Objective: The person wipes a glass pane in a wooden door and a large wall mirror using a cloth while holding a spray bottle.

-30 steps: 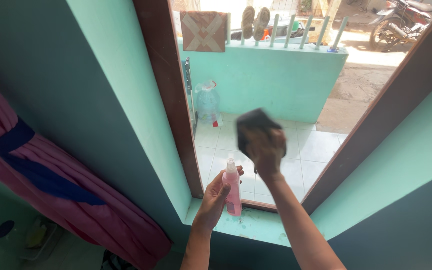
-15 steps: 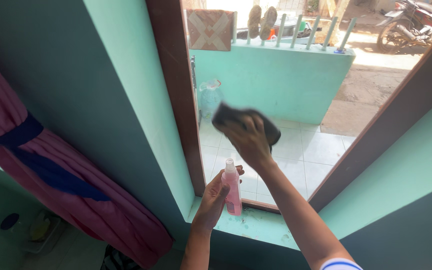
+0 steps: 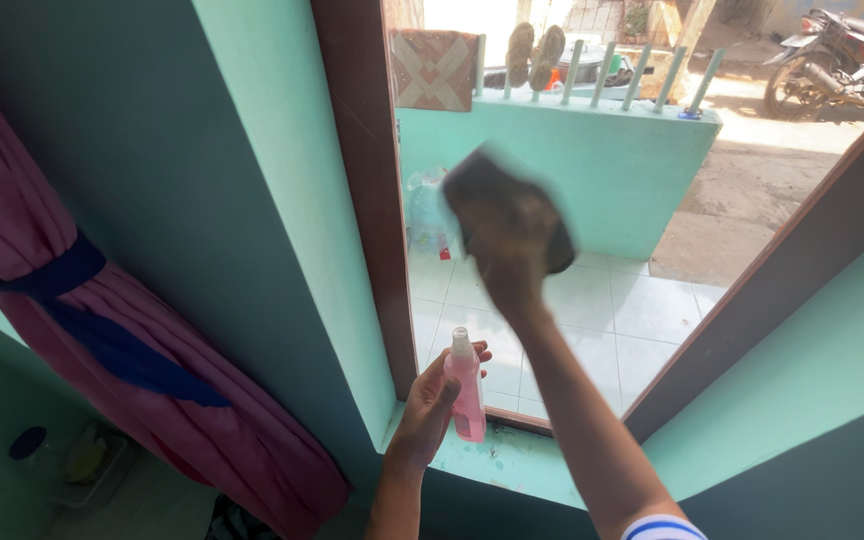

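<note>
Head view only. Spray bottle [image 3: 467, 388], pink and translucent with a pale cap, stands nearly upright with its long axis vertical and the nozzle end pointing up; its base sits just above the mint-green window sill [image 3: 512, 462]. The left hand [image 3: 430, 408] is wrapped around the bottle from the left side, fingers curled behind it and fingertips showing at its upper right edge, so the grasp is firm and closed on the bottle.

The right hand [image 3: 512, 262] is raised against the window glass [image 3: 632, 230], well above the bottle, and is clenched on a dark cloth [image 3: 497, 195] pressed flat to the pane. Hand and cloth are heavily blurred; the cloth's outline, folds and exact colour cannot be made out, and individual fingers cannot be separated.

The brown wooden window frame [image 3: 362, 190] runs down the left of the pane. A pink curtain [image 3: 142, 350], bound by a dark blue tie [image 3: 62, 275], hangs at the left and is cut off by the picture's edge. Through the glass, a green boundary wall [image 3: 592, 170] and a tiled patio [image 3: 602, 320] are visible; a motorcycle [image 3: 832, 60] is partly cut off at the top right. The lower part of the bottle is partly covered by the palm.
</note>
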